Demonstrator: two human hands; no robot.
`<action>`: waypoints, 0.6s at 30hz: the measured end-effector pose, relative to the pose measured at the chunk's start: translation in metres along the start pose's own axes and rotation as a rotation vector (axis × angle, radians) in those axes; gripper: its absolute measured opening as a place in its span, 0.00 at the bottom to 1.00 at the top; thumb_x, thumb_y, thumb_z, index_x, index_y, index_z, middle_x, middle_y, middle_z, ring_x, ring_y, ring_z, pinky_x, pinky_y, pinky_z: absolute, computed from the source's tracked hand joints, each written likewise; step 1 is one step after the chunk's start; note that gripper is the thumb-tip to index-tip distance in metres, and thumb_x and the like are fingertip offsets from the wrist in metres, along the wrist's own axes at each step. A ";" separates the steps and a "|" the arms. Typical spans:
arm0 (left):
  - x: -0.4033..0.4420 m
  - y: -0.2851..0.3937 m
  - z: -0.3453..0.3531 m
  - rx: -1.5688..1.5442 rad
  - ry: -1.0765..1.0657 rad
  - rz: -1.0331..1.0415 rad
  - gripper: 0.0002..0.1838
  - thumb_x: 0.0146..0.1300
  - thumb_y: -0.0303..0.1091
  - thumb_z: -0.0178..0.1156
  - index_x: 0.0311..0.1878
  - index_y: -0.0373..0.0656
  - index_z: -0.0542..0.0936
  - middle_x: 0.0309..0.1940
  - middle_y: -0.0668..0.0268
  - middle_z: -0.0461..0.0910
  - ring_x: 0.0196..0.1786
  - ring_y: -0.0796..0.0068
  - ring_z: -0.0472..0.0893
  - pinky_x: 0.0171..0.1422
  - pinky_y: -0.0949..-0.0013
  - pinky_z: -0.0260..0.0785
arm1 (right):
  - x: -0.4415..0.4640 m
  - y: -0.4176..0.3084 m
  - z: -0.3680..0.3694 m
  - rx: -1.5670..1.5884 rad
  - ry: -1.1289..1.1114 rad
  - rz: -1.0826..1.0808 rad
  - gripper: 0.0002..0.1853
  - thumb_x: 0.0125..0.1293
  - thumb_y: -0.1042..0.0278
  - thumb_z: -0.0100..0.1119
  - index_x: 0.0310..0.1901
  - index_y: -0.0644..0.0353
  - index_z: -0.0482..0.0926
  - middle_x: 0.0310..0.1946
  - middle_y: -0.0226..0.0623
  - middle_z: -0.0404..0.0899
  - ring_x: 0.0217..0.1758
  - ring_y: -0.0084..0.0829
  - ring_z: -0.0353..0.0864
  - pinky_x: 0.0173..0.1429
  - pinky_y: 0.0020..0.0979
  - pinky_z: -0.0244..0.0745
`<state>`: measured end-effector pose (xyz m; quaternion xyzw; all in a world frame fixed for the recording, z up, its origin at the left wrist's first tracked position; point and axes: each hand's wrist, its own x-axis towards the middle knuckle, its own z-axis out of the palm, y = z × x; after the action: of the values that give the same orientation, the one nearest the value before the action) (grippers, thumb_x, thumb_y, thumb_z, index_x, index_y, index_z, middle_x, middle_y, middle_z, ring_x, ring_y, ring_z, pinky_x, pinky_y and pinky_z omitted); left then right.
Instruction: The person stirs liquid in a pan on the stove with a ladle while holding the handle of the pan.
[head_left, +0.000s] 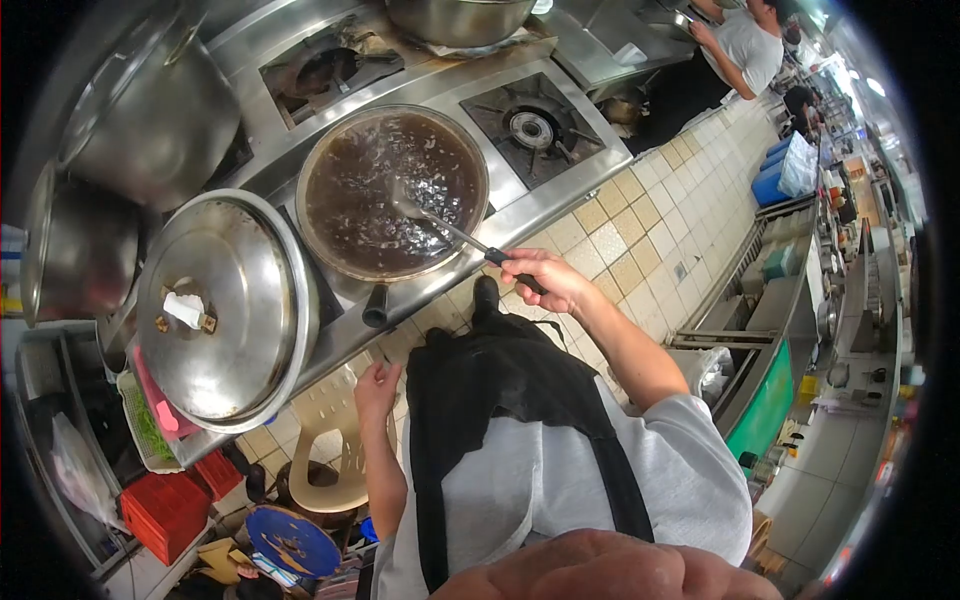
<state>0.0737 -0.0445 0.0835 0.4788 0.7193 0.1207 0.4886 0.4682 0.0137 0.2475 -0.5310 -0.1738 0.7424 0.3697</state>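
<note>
The right hand point(545, 280) is wrapping its fingers narrowly around the black handle of a metal utensil point(465, 237), whose far end is dipping into dark liquid point(365, 210). The left hand point(376, 392) is hanging low beside the body with its fingers curling, and whether it is holding anything, I cannot tell. The step in hand seems to be working the liquid, which is filling the wide pan point(310, 245) on the stove and looking bubbly. Moving the utensil on is calling, I judge, for a firm grip, a level sweep inside the rim and care against splashing. The pan's handle point(375, 307) is jutting past the stove's front edge point(440, 283), towards the person's apron point(490, 370), so hip and sleeve are needing to keep off it. On the left, a large lidded pot point(220, 310) is crowding the pan, leaving little room; behind, another pot point(460, 22) is limiting reach. The right side is offering more space, over a bare burner point(530, 128) and the tiled floor point(640, 225), while a co-worker point(745, 45) is standing farther off, well apart.
</note>
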 end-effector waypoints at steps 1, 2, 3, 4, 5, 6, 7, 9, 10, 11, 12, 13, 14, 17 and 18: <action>0.003 -0.006 0.004 -0.033 -0.010 -0.025 0.39 0.62 0.55 0.74 0.66 0.32 0.81 0.51 0.47 0.89 0.51 0.60 0.90 0.57 0.62 0.80 | -0.003 -0.001 -0.002 0.025 -0.011 0.005 0.15 0.77 0.66 0.59 0.58 0.65 0.78 0.33 0.28 0.79 0.23 0.17 0.73 0.21 0.21 0.62; 0.006 -0.012 0.008 -0.066 -0.018 -0.052 0.38 0.62 0.55 0.74 0.65 0.32 0.81 0.51 0.47 0.89 0.52 0.60 0.90 0.57 0.62 0.80 | -0.006 -0.001 -0.003 0.050 -0.014 0.007 0.16 0.78 0.65 0.58 0.60 0.65 0.78 0.33 0.28 0.79 0.23 0.18 0.73 0.21 0.21 0.62; 0.010 -0.018 0.011 -0.043 -0.032 -0.034 0.38 0.62 0.55 0.74 0.65 0.32 0.82 0.50 0.47 0.89 0.52 0.59 0.90 0.58 0.62 0.80 | -0.009 0.000 -0.004 0.075 -0.019 0.009 0.17 0.79 0.63 0.56 0.61 0.66 0.78 0.33 0.28 0.79 0.23 0.18 0.73 0.21 0.21 0.62; 0.015 -0.026 0.014 -0.021 -0.045 -0.017 0.38 0.63 0.55 0.74 0.64 0.32 0.82 0.50 0.47 0.89 0.52 0.59 0.90 0.58 0.62 0.80 | -0.012 0.001 -0.005 0.100 -0.025 0.013 0.18 0.79 0.62 0.55 0.62 0.66 0.78 0.33 0.27 0.79 0.23 0.18 0.73 0.21 0.21 0.62; 0.016 -0.035 0.018 0.001 -0.055 -0.008 0.37 0.63 0.55 0.73 0.64 0.32 0.82 0.50 0.47 0.89 0.52 0.58 0.90 0.59 0.62 0.80 | -0.014 0.003 -0.008 0.116 -0.013 0.016 0.19 0.80 0.61 0.54 0.62 0.66 0.78 0.33 0.28 0.79 0.22 0.18 0.73 0.21 0.22 0.62; 0.020 -0.043 0.023 0.003 -0.067 0.025 0.37 0.63 0.56 0.73 0.63 0.32 0.82 0.50 0.47 0.89 0.53 0.56 0.90 0.59 0.61 0.80 | -0.016 0.005 -0.010 0.127 -0.009 0.027 0.19 0.80 0.60 0.52 0.62 0.66 0.78 0.32 0.28 0.79 0.22 0.19 0.73 0.21 0.22 0.62; 0.023 -0.046 0.027 0.003 -0.072 0.046 0.37 0.63 0.57 0.73 0.62 0.32 0.83 0.49 0.47 0.89 0.53 0.55 0.89 0.59 0.61 0.80 | -0.017 0.009 -0.012 0.136 -0.012 0.050 0.20 0.81 0.60 0.51 0.62 0.66 0.79 0.32 0.28 0.79 0.22 0.19 0.73 0.21 0.22 0.62; 0.016 -0.041 0.024 0.048 -0.058 0.030 0.37 0.63 0.58 0.72 0.61 0.32 0.83 0.50 0.46 0.89 0.54 0.53 0.89 0.60 0.60 0.79 | -0.019 0.016 -0.016 0.098 0.012 0.029 0.20 0.80 0.61 0.51 0.62 0.67 0.78 0.32 0.30 0.80 0.20 0.19 0.72 0.19 0.20 0.63; 0.010 -0.024 0.022 0.093 -0.049 0.001 0.38 0.62 0.60 0.71 0.60 0.32 0.83 0.50 0.46 0.89 0.54 0.52 0.89 0.60 0.59 0.79 | -0.020 0.017 -0.018 0.069 0.021 0.029 0.19 0.80 0.61 0.51 0.63 0.66 0.77 0.32 0.30 0.80 0.20 0.19 0.72 0.18 0.21 0.63; 0.012 -0.024 0.023 0.105 -0.041 0.028 0.38 0.62 0.60 0.71 0.60 0.32 0.83 0.50 0.47 0.89 0.54 0.53 0.89 0.60 0.59 0.79 | -0.021 0.018 -0.020 0.012 0.061 0.041 0.19 0.81 0.62 0.51 0.63 0.66 0.77 0.32 0.30 0.80 0.20 0.19 0.72 0.18 0.21 0.64; 0.013 -0.026 0.024 0.120 -0.038 0.057 0.38 0.62 0.60 0.71 0.60 0.32 0.83 0.50 0.47 0.89 0.54 0.53 0.89 0.60 0.59 0.79 | -0.023 0.020 -0.022 -0.044 0.104 0.051 0.19 0.81 0.62 0.51 0.63 0.66 0.77 0.32 0.31 0.80 0.20 0.19 0.73 0.18 0.21 0.64; 0.013 -0.025 0.024 0.104 -0.039 0.042 0.38 0.62 0.60 0.71 0.60 0.32 0.83 0.50 0.47 0.89 0.54 0.53 0.89 0.59 0.59 0.79 | -0.026 0.018 -0.021 -0.103 0.123 0.039 0.18 0.80 0.63 0.52 0.63 0.65 0.77 0.32 0.30 0.80 0.21 0.19 0.74 0.18 0.20 0.64; 0.013 -0.024 0.024 0.089 -0.042 0.032 0.38 0.62 0.60 0.71 0.60 0.32 0.83 0.50 0.47 0.89 0.54 0.53 0.89 0.59 0.58 0.80 | -0.028 0.017 -0.022 -0.124 0.132 0.049 0.17 0.79 0.65 0.55 0.63 0.63 0.77 0.35 0.31 0.80 0.21 0.18 0.74 0.18 0.20 0.64; 0.013 -0.029 0.026 0.066 -0.009 0.047 0.38 0.63 0.60 0.71 0.61 0.32 0.83 0.50 0.47 0.89 0.53 0.53 0.89 0.59 0.58 0.80 | -0.035 0.013 -0.025 -0.342 0.204 0.042 0.21 0.76 0.65 0.62 0.67 0.60 0.74 0.38 0.31 0.80 0.22 0.17 0.74 0.20 0.20 0.65; 0.014 -0.033 0.026 0.079 -0.010 0.040 0.38 0.63 0.60 0.71 0.62 0.32 0.83 0.50 0.47 0.89 0.54 0.53 0.89 0.59 0.58 0.79 | -0.037 0.011 -0.027 -0.448 0.227 0.022 0.23 0.75 0.65 0.64 0.68 0.60 0.73 0.39 0.30 0.79 0.22 0.17 0.74 0.21 0.20 0.66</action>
<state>0.0757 -0.0579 0.0416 0.5126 0.7114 0.0992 0.4704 0.4950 -0.0247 0.2545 -0.6816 -0.2857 0.6248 0.2519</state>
